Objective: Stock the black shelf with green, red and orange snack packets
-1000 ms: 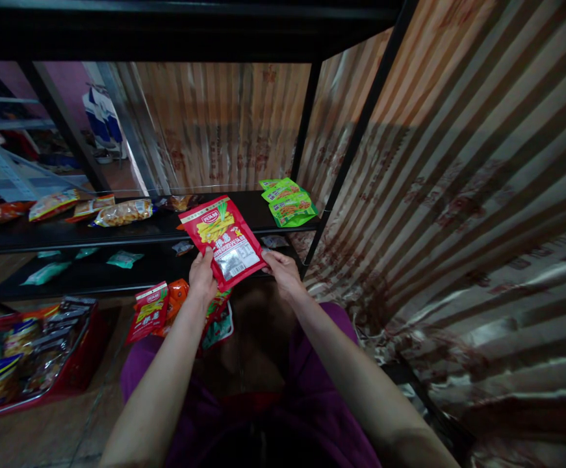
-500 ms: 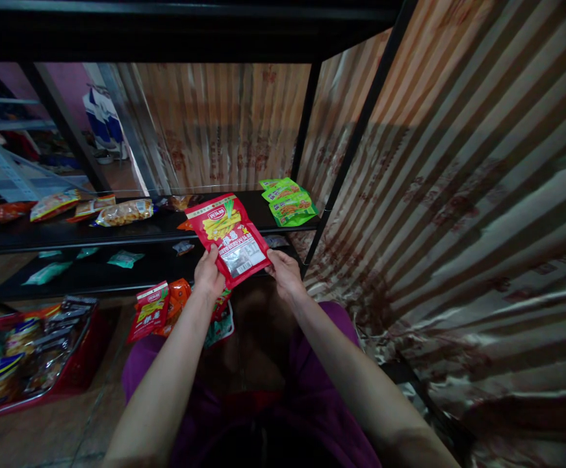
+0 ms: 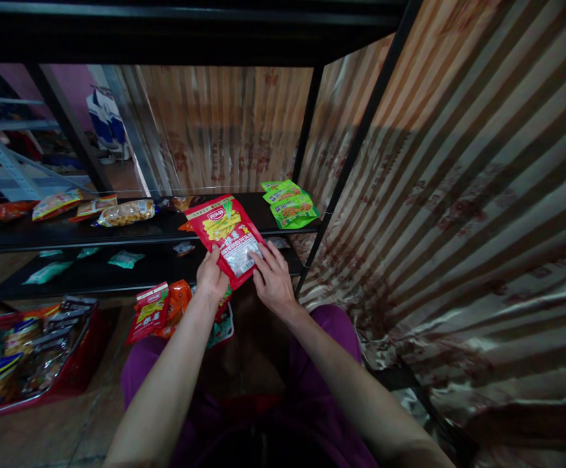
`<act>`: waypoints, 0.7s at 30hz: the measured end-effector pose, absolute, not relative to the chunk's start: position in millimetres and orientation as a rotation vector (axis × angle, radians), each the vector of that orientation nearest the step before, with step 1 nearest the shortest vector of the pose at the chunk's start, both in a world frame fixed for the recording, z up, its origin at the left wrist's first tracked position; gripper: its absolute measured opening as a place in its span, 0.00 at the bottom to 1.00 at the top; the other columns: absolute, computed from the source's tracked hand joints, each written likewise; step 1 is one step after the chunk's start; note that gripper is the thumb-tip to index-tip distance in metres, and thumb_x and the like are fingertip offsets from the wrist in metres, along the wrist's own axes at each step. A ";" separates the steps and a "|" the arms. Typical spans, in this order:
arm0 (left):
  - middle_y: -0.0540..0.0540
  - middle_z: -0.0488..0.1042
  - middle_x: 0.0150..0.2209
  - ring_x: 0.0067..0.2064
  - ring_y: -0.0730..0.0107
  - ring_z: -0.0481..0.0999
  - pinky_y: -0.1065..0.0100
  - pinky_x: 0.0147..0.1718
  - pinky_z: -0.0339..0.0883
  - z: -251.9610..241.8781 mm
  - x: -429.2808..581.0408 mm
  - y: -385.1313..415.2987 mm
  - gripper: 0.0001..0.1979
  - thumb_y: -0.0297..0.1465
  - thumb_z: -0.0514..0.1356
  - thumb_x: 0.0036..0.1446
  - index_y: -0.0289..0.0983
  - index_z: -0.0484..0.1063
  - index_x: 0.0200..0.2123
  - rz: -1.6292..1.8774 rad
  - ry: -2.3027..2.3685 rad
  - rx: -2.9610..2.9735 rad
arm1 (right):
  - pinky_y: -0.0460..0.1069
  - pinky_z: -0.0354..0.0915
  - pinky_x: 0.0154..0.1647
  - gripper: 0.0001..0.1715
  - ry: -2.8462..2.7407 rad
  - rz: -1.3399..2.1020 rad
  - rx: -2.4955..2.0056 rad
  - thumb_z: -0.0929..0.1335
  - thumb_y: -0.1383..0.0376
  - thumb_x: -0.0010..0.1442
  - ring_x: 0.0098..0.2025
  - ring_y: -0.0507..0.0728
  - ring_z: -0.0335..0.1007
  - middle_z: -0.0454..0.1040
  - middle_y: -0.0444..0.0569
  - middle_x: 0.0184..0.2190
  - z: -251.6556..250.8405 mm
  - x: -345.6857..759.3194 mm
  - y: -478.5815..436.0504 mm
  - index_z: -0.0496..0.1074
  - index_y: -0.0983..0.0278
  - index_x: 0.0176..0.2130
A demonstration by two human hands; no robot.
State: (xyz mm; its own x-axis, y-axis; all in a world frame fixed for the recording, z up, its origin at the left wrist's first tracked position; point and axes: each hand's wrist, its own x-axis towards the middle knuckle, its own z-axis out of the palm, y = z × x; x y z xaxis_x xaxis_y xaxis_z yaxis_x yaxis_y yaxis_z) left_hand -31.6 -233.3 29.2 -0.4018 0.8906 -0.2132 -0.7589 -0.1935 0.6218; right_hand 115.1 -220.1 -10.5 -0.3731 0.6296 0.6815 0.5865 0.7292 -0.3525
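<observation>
I hold a red snack pouch (image 3: 225,233) in front of a black shelf (image 3: 166,224), its top end tilted away from me. My left hand (image 3: 212,278) grips its lower left corner. My right hand (image 3: 270,278) holds the lower right edge, fingers laid over the clear window. More red and orange pouches (image 3: 158,311) lie on my lap just below my left hand.
Green packets (image 3: 290,203) lie at the shelf's right end, with assorted snack bags (image 3: 92,209) along its left. Teal packets (image 3: 124,259) sit on the lower shelf. A red basket (image 3: 75,367) of snacks stands on the floor at left. A striped curtain (image 3: 458,195) hangs on the right.
The pouch has shifted slightly right and closer to the shelf. My right hand has slid inward over the pouch's front, its fingers now covering the clear window.
</observation>
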 end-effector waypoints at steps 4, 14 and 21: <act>0.43 0.78 0.36 0.38 0.65 0.79 0.59 0.45 0.71 31.2 -27.8 -236.6 0.08 0.31 0.55 0.60 0.35 0.69 0.41 1.829 0.789 0.225 | 0.62 0.49 0.65 0.34 -2.189 0.108 -0.870 0.66 0.63 0.58 0.69 0.65 0.37 0.45 0.53 0.68 -15.2 113.9 -221.9 0.58 0.60 0.62; 0.46 0.78 0.42 0.45 0.67 0.77 0.67 0.49 0.67 30.8 -4.2 -245.3 0.09 0.33 0.57 0.59 0.39 0.73 0.41 1.862 0.963 0.424 | 0.65 0.46 0.65 0.48 -2.167 0.353 -0.774 0.69 0.61 0.54 0.70 0.65 0.32 0.42 0.61 0.68 -32.3 99.3 -221.1 0.45 0.65 0.67; 0.46 0.72 0.54 0.56 0.65 0.69 0.69 0.52 0.63 29.9 1.3 -248.2 0.15 0.33 0.61 0.55 0.41 0.74 0.47 1.842 0.978 0.780 | 0.60 0.57 0.62 0.27 -1.425 1.017 -0.754 0.65 0.55 0.59 0.59 0.61 0.63 0.69 0.54 0.56 -19.4 95.5 -220.9 0.66 0.61 0.55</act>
